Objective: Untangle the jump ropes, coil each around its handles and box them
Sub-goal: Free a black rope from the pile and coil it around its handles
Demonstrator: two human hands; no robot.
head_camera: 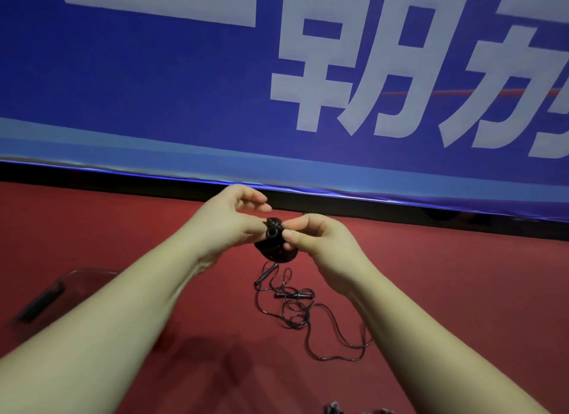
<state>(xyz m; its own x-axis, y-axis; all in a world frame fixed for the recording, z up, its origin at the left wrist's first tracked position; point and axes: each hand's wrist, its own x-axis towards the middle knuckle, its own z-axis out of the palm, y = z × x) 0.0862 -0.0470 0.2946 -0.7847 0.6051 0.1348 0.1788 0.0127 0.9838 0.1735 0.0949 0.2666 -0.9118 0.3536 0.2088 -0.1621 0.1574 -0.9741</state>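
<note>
Black coiled rope (275, 247) sits mid-air between the hands: left hand (228, 222) holds the bundle, right hand (317, 238) pinches its top. Keep wraps tight, tuck the tail under. Second rope (295, 309) lies tangled on the red surface (462, 275); clear box (77, 275) left.

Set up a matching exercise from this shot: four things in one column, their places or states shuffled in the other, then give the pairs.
1. coiled rope
2. loose rope
3. clear box
4. banner

A. tangled on the red floor
B. hanging behind, blue with white characters
C. at the far left, low down
D. held between the left hand and the right hand

Pairs: 1-D, 2-A, 3-C, 4-B
</note>
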